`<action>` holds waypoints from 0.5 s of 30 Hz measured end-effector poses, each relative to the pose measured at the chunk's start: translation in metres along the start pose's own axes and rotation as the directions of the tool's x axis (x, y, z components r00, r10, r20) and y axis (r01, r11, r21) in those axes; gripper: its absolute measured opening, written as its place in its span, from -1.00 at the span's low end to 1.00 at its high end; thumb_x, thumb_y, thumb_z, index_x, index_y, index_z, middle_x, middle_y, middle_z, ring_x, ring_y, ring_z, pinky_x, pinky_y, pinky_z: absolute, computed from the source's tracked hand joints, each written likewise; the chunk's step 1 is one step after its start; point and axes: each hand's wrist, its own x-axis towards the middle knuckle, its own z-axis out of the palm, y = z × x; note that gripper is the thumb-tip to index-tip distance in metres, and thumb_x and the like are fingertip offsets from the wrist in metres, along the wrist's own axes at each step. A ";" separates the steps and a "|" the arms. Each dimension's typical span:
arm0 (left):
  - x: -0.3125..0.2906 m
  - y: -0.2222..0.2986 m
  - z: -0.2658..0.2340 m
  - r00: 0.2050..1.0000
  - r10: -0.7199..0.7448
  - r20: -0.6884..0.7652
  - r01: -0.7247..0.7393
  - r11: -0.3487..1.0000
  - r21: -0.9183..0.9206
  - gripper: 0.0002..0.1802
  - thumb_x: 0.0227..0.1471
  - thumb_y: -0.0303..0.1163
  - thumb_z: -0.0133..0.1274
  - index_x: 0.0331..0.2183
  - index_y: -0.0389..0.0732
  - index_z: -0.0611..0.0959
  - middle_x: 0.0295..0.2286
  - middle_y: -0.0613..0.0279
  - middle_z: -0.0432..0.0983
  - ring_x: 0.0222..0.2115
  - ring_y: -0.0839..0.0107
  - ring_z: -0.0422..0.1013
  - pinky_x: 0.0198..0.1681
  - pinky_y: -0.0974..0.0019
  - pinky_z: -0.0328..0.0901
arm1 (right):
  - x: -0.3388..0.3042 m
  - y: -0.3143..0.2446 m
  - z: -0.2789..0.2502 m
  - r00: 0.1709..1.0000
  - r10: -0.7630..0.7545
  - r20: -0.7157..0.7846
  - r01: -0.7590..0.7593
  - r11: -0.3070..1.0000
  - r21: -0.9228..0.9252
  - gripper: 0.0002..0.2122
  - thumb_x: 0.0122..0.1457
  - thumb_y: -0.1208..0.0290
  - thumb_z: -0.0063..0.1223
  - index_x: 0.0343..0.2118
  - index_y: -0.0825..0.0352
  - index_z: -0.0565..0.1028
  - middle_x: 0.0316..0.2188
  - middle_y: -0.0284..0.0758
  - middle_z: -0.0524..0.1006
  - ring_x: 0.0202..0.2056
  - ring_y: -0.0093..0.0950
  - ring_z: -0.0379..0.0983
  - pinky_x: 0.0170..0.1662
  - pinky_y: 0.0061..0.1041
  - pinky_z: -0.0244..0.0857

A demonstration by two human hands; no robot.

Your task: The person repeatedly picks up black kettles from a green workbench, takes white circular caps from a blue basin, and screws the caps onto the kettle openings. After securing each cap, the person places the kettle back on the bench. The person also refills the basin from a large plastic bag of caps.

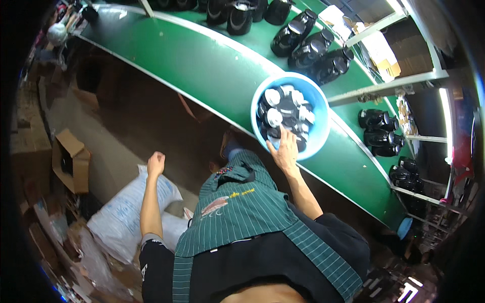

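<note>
R hand (pixel 286 150) spread at blk/wht parts (pixel 274 117) in blue tub (pixel 320 135), upper ctr | L hand (pixel 156 164) curled, mid-left, grip can't be told

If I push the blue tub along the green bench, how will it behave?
The blue tub would probably slide, as the green bench looks smooth. The black and white parts inside may shift and add weight. Its near side looks close to the front edge, so it might tip there.

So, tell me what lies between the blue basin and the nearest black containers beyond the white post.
In the head view, a white divider strip with green surface either side separates the blue basin from those black containers.
</note>
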 end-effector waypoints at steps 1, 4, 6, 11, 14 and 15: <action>0.058 0.052 -0.024 0.999 0.036 0.034 -0.036 0.999 -0.001 -0.70 0.20 -0.16 0.14 -0.20 -0.20 0.67 -0.29 0.01 0.68 -0.20 0.02 0.60 -0.11 0.05 0.45 | 0.013 0.004 0.017 0.999 0.054 0.009 -0.052 0.987 -0.152 -0.19 0.01 0.11 0.45 0.23 0.46 0.29 0.05 0.03 0.45 0.10 -0.01 0.37 0.15 -0.10 0.35; 0.159 0.170 -0.062 0.979 0.198 -0.053 -0.200 0.979 -0.048 -0.72 0.24 -0.18 0.10 -0.14 -0.16 0.68 -0.27 0.03 0.68 -0.18 0.06 0.61 -0.10 0.06 0.45 | 0.034 0.029 0.041 0.948 0.251 0.198 -0.230 0.965 -0.123 -0.15 0.00 0.00 0.45 0.18 0.51 0.27 -0.04 0.07 0.51 0.05 0.04 0.43 0.04 -0.07 0.45; 0.207 0.219 -0.060 0.962 0.264 -0.073 -0.273 0.941 -0.200 -0.73 0.25 -0.21 0.10 -0.11 -0.15 0.68 -0.28 0.02 0.69 -0.23 0.12 0.63 -0.14 0.14 0.48 | 0.049 0.029 0.039 0.920 0.270 0.285 -0.250 0.963 -0.103 -0.15 0.02 -0.06 0.42 0.14 0.55 0.25 -0.08 0.17 0.52 0.00 0.11 0.47 0.04 -0.03 0.44; 0.261 0.343 -0.032 0.861 0.473 0.185 -0.413 0.864 -0.289 -0.63 0.15 -0.25 0.25 -0.08 -0.26 0.66 -0.23 0.11 0.65 -0.23 0.32 0.59 -0.07 0.20 0.47 | 0.072 0.041 0.016 0.755 0.362 0.546 -0.348 0.928 -0.135 -0.17 0.07 -0.09 0.35 0.13 0.56 0.26 -0.03 0.31 0.51 0.03 0.20 0.50 0.12 -0.01 0.40; 0.309 0.380 -0.016 0.862 0.478 0.168 -0.452 0.875 -0.172 -0.46 0.12 -0.21 0.26 0.07 -0.24 0.55 -0.02 0.01 0.53 -0.08 0.19 0.53 0.06 0.15 0.41 | 0.093 0.038 -0.022 0.611 0.469 0.638 -0.492 0.856 -0.159 -0.31 0.15 -0.15 0.18 0.04 0.49 0.48 -0.09 0.25 0.59 0.04 0.12 0.53 0.13 -0.08 0.40; 0.326 0.397 -0.014 0.863 0.482 0.151 -0.472 0.876 -0.098 -0.41 0.12 -0.21 0.25 0.11 -0.24 0.51 0.04 -0.02 0.48 -0.02 0.15 0.50 0.10 0.12 0.39 | 0.103 0.033 -0.041 0.609 0.462 0.645 -0.522 0.845 -0.112 -0.34 0.17 -0.17 0.13 0.00 0.46 0.53 -0.10 0.21 0.60 0.04 0.11 0.53 0.12 -0.07 0.39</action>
